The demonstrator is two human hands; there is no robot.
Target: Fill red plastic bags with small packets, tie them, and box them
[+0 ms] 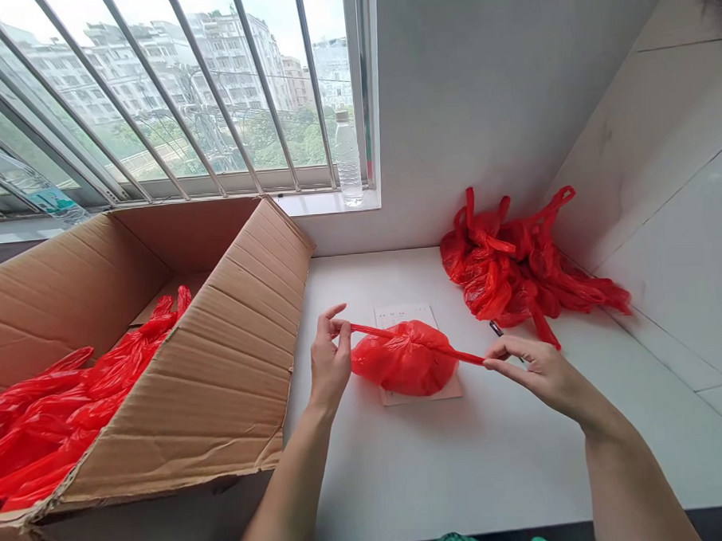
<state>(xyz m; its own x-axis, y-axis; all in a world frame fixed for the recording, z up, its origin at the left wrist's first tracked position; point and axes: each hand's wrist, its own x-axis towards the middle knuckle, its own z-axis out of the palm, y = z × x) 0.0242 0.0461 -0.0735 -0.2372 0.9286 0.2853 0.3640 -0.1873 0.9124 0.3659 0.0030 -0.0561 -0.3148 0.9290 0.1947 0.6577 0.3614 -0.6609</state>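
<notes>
A rounded red plastic bag (406,360) with something hidden inside sits in front of me on the white table. My left hand (332,351) pinches one handle of the bag, and my right hand (529,367) pinches the other. Both handles are pulled out taut to the sides. Under the bag lies a sheet of paper (404,312) with some marks along its top edge, too small to read. Just beyond my right hand a dark pen (496,328) shows, partly covered by the hand.
To the left stands an open cardboard box (192,381) holding several red bags (97,402). A heap of red plastic bags (510,264) lies by the wall at the back right. On the windowsill are an upright clear bottle (348,159) and another bottle (59,204) lying tilted.
</notes>
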